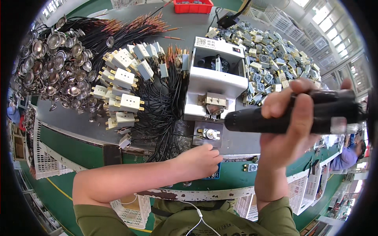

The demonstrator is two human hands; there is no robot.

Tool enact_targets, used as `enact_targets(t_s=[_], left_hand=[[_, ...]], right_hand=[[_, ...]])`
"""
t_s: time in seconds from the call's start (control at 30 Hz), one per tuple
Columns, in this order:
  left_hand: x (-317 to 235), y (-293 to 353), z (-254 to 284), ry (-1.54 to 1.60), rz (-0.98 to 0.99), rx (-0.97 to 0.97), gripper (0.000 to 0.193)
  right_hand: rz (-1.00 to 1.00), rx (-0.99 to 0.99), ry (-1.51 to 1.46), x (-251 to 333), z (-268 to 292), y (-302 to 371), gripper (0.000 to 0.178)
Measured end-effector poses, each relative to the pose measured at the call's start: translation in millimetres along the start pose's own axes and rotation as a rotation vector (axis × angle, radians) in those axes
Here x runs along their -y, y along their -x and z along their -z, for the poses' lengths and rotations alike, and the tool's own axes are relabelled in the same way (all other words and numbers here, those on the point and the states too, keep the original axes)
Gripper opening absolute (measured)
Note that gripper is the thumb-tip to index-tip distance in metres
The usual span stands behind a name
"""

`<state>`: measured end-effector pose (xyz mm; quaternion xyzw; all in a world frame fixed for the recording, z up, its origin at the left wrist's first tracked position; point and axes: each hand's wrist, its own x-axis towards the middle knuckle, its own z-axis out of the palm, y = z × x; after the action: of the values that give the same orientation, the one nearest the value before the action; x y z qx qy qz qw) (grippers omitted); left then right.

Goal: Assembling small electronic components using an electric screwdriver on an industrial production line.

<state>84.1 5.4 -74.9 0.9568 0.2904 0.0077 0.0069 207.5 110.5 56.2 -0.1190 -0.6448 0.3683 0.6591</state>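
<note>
My right hand is wrapped round a thick black cylindrical tool, raised at the right in front of the white machine; its working tip cannot be made out. Down at the front edge, my left hand has its fingers curled together at a small blue tray. Whatever those fingers may hold is hidden. Just beyond the left hand, a round white and metal part with brass-coloured terminals sits on a square metal plate. A black wire leads left from it.
The white machine stands mid-table. Left of it lie black wires, pale box-shaped switches and metal discs. More grey switch parts are heaped at the right. A red bin sits at the back; white baskets hang below.
</note>
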Motion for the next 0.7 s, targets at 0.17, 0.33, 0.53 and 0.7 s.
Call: enact_targets(t_s=[0.17, 0.33, 0.53, 0.7], left_hand=[[6.4, 3.0, 5.0, 0.130, 0.012, -0.051, 0.010], [6.0, 1.2, 8.2, 0.434, 0.066, -0.040, 0.012], [7.9, 0.8, 1.9, 0.586, 0.091, -0.083, 0.014], [9.4, -1.5, -0.8, 0.606, 0.103, -0.092, 0.014]], right_hand=[[-0.131, -0.108, -0.167, -15.5, -13.3, 8.2, 0.103], [-0.080, -0.074, -0.053, -24.4, -16.3, 12.2, 0.094], [-0.111, 0.033, 0.026, -28.0, -18.4, 12.0, 0.100], [-0.059, 0.203, -0.008, -38.3, -19.2, -3.4, 0.104]])
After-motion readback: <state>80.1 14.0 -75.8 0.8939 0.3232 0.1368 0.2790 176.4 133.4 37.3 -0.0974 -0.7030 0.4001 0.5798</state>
